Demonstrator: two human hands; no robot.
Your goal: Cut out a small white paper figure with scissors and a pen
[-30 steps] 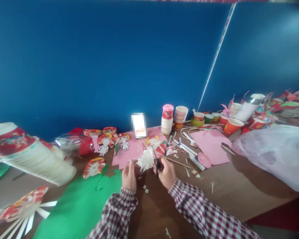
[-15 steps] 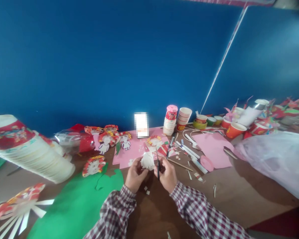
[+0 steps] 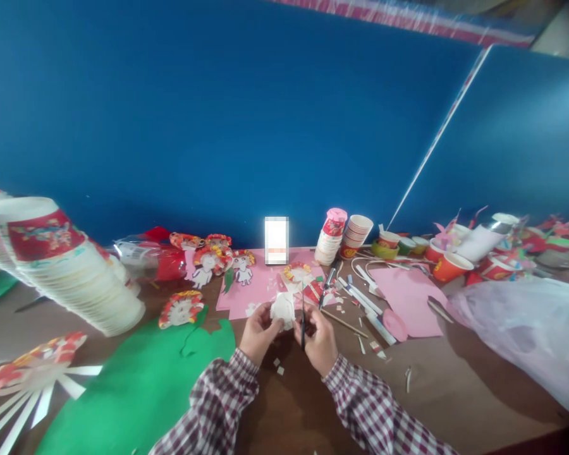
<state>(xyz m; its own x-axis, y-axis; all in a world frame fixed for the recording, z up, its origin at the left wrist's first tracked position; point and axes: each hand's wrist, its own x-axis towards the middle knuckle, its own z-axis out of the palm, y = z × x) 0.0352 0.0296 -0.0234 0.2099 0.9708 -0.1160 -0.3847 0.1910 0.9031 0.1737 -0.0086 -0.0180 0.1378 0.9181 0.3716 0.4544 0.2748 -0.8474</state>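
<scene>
Pinched in my left hand [image 3: 260,330] is a white paper cutout [image 3: 283,309] with an uneven edge. My right hand [image 3: 318,335] grips a pair of dark scissors [image 3: 303,328], their blades pointing up and away from me. The scissors stand just right of the cutout; whether the blades touch it I cannot tell. Small paper scraps [image 3: 279,367] lie on the brown table below my hands. Beyond them, a red-and-yellow rimmed paper piece [image 3: 298,273] rests on pink paper [image 3: 249,302].
Green paper [image 3: 137,385] and a leaning stack of paper cups [image 3: 83,272] occupy the left. Behind are cutout figures [image 3: 243,270], two cup stacks [image 3: 358,235] and a lit, blurred screen [image 3: 277,240]. Right are pens [image 3: 360,297], pink sheets [image 3: 408,302] and a plastic bag [image 3: 526,335].
The view has tilted and shifted slightly. The cutout is turned a little in my left hand, and the scissors stay beside it in my right.
</scene>
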